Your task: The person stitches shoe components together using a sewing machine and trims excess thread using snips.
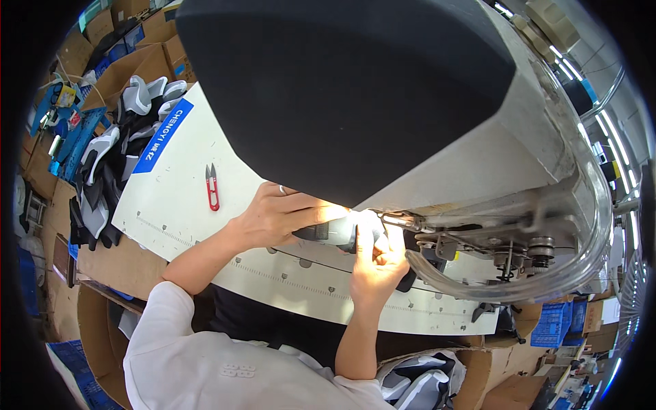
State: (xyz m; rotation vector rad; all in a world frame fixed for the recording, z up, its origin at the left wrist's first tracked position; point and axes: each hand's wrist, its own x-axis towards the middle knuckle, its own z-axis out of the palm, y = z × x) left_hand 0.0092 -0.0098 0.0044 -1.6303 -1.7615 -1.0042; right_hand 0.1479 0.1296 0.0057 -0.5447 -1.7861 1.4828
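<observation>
A small grey and black fabric piece (335, 233) lies under the needle area of a sewing machine (471, 171), in bright lamplight. My left hand (280, 216), with a ring on one finger, grips the piece from its left side. On the near right side, my right hand (380, 268) pinches it between bent fingers. The glare and the machine's dark head hide the needle and some fingertips. Red-handled thread snips (213, 190) rest on the white table (184, 184), left of the machine and beyond my left forearm.
Black, grey and white sewn pieces (102, 160) are heaped at the table's left end. More such pieces fill a cardboard box (471, 369) below at the right. A clear curved tube guard (506, 294) rims the machine. Blue crates (551, 324) stand at the far right.
</observation>
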